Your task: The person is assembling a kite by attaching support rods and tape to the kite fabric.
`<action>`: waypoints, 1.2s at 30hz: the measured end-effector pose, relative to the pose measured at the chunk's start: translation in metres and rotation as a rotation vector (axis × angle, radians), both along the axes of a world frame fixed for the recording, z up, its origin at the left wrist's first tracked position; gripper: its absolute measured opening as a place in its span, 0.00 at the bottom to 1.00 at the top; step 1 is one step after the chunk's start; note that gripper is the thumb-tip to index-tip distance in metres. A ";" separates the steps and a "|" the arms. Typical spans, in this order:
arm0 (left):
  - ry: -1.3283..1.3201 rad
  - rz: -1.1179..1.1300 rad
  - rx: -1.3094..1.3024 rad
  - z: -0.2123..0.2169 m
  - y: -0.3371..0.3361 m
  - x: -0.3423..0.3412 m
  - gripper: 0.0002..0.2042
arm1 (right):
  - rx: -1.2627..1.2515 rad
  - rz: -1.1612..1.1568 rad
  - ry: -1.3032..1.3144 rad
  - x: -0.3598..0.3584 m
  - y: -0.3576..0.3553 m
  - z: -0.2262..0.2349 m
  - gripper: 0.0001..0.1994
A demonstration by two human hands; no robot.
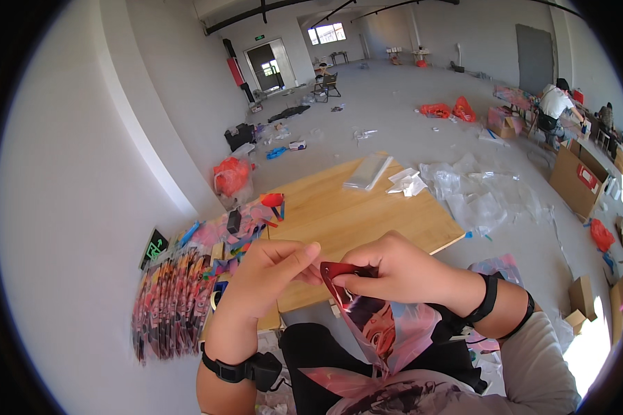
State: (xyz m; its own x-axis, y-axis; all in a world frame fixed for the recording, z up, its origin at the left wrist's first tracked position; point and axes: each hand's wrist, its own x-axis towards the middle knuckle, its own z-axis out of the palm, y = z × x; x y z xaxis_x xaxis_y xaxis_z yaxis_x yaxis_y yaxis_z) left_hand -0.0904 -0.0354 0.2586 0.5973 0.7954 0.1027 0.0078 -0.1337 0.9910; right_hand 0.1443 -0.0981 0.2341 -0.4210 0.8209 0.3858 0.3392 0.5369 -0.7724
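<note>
My right hand (pixel 394 266) is closed on the upper corner of a printed film sheet (pixel 377 321), thumb in front and fingers curled behind. The sheet is thin and shiny, with a dark red corner, a cartoon figure and pinkish clear parts. It hangs down over my lap. Beside that corner is my left hand (pixel 266 273), its thumb laid along the bent fingers and its fingertips close to the sheet's left edge. Whatever those fingers pinch, if anything, is too small to make out.
A wooden table (pixel 325 207) stands ahead, carrying a stack of clear plastic sleeves (pixel 369 171) and crumpled white paper (pixel 407 182). Several folded printed sheets (pixel 173 304) hang at the left by the wall. Clear plastic wrap (pixel 477 197) and cardboard boxes (pixel 578 180) lie right; another person (pixel 555 104) sits beyond.
</note>
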 end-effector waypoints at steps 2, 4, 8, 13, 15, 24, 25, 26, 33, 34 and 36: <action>0.078 -0.022 0.019 0.004 0.000 -0.001 0.17 | -0.012 0.000 -0.018 -0.003 0.003 -0.003 0.09; 0.148 -0.015 0.104 0.007 -0.002 -0.002 0.17 | 0.034 0.003 0.048 -0.007 0.006 -0.006 0.10; 0.144 -0.022 0.098 0.009 -0.003 -0.002 0.18 | 0.063 0.010 0.073 -0.006 0.009 -0.008 0.10; -0.008 -0.071 -0.014 0.007 -0.003 0.002 0.18 | 0.038 -0.043 -0.011 -0.008 0.010 -0.007 0.11; 0.059 -0.062 0.029 0.009 -0.003 0.003 0.17 | 0.025 -0.032 -0.004 -0.009 0.010 -0.008 0.11; 0.266 0.005 0.160 0.017 -0.004 0.005 0.11 | 0.013 -0.061 -0.053 -0.007 0.012 -0.011 0.10; 0.249 0.001 0.158 0.017 -0.004 0.005 0.10 | 0.000 -0.069 -0.066 -0.007 0.013 -0.012 0.10; 0.250 0.000 0.158 0.017 -0.004 0.005 0.10 | 0.019 -0.061 -0.051 -0.007 0.014 -0.012 0.10; 0.287 0.049 0.241 0.015 -0.008 0.006 0.08 | -0.005 -0.051 -0.029 -0.006 0.016 -0.014 0.11; 0.271 0.055 0.270 0.014 -0.009 0.007 0.07 | -0.014 -0.061 -0.041 -0.006 0.016 -0.014 0.11; 0.265 0.054 0.297 0.014 -0.010 0.007 0.07 | -0.008 -0.050 -0.022 -0.006 0.015 -0.013 0.11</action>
State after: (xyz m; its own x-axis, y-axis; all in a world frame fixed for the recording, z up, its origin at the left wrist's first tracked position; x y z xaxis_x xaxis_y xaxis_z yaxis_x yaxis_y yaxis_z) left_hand -0.0837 -0.0459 0.2730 0.5919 0.7855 0.1807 0.2733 -0.4064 0.8718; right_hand 0.1388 -0.0829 0.2207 -0.3877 0.8443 0.3699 0.3824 0.5125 -0.7689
